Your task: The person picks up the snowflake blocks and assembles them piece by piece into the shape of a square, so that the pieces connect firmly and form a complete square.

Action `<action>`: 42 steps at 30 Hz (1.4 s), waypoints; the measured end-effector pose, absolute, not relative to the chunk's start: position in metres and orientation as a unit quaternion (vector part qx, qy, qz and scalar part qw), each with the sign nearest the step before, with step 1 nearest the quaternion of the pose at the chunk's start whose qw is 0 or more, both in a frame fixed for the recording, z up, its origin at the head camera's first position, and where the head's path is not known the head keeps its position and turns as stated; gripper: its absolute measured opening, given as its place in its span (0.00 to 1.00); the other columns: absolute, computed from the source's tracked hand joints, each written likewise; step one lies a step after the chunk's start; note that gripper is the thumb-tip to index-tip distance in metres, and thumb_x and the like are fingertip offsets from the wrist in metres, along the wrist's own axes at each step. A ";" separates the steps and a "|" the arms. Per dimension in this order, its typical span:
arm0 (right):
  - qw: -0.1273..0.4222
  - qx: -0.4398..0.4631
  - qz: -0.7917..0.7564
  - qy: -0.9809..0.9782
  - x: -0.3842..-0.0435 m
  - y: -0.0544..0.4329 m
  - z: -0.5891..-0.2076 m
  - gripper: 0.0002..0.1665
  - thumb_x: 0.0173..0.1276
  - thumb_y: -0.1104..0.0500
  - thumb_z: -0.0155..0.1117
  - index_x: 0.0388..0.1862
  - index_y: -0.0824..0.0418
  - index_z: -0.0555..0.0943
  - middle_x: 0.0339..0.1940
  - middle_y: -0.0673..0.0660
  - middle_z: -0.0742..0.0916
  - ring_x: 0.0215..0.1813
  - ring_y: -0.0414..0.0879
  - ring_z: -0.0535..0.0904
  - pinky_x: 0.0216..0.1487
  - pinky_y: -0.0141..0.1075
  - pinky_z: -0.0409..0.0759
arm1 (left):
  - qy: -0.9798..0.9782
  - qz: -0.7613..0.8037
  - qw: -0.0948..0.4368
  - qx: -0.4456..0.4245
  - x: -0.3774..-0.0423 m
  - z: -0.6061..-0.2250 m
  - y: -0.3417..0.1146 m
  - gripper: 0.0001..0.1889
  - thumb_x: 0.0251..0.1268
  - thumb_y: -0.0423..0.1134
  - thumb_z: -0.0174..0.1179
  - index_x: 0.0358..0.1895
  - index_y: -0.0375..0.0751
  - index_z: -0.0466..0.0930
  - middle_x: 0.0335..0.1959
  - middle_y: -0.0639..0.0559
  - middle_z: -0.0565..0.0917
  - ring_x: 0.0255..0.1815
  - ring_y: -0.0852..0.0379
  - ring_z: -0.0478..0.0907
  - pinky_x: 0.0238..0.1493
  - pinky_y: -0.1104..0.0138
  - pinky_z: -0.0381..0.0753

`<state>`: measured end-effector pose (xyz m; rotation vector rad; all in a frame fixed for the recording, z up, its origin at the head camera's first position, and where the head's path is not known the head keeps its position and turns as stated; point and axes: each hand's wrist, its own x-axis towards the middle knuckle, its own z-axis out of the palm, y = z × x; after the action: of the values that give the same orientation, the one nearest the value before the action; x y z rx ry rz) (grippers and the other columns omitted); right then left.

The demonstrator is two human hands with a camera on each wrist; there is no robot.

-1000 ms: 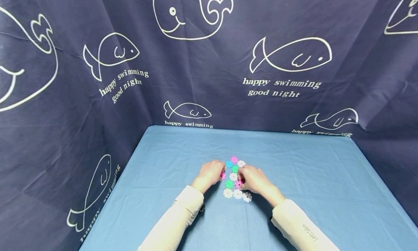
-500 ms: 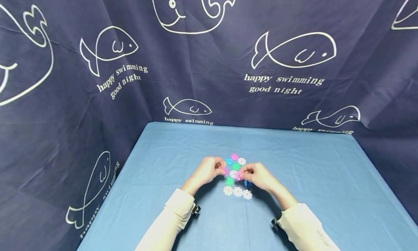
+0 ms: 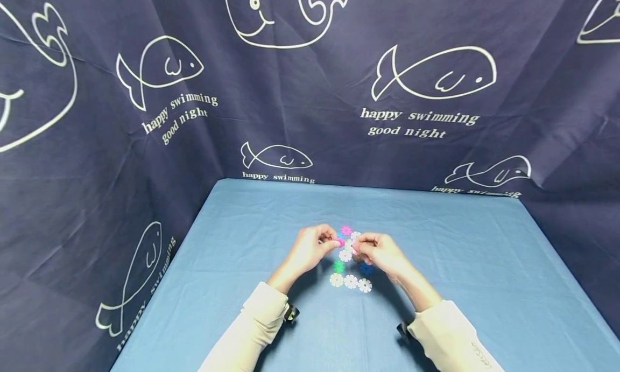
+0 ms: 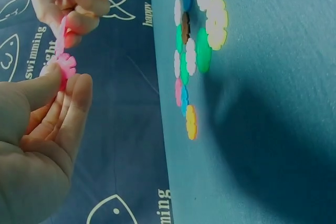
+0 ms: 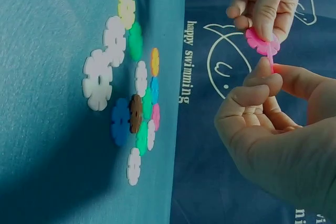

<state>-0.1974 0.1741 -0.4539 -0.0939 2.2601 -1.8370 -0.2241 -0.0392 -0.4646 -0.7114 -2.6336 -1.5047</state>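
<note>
Above the table, my left hand [image 3: 310, 248] pinches a pink snowflake disc [image 4: 68, 65] between thumb and fingers. My right hand [image 3: 386, 258] pinches a second pink snowflake disc [image 4: 61, 34], seen almost edge-on in both wrist views. The discs meet at their notched rims, roughly at right angles; whether they are slotted together I cannot tell. Below lie more discs, among them a brown disc [image 5: 136, 114], a dark blue disc [image 5: 121, 121], an orange disc [image 4: 191, 122] and a green disc [image 3: 339, 266]. In the head view, the hands hide some of these.
Several white discs, one of them the white disc [image 3: 351, 281], lie nearest the person on the blue tablecloth [image 3: 271, 216]. A farther pink disc [image 3: 346, 230] tops the cluster. Dark curtain [image 3: 334, 119] with fish drawings hangs behind and at the sides.
Both hands have risen from the discs on the table, each now carrying a pink disc. They have come closer together, bringing the two discs rim to rim. The head view has tilted slightly down.
</note>
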 end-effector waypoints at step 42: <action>0.119 -0.165 -0.541 0.816 -0.195 0.186 -0.469 0.18 0.79 0.55 0.57 0.41 0.72 0.80 0.27 0.61 0.82 0.25 0.44 0.75 0.28 0.33 0.76 | -0.847 -0.435 0.141 -0.270 -0.212 -0.466 -0.030 0.04 0.59 0.33 0.72 0.32 0.41 0.85 0.31 0.53 0.85 0.30 0.60 0.78 0.35 0.69 0.79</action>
<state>-0.1955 0.1859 -0.4688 -0.4811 2.3867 -1.5812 -0.2125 -0.0297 -0.4655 -0.7794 -2.4474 -1.2561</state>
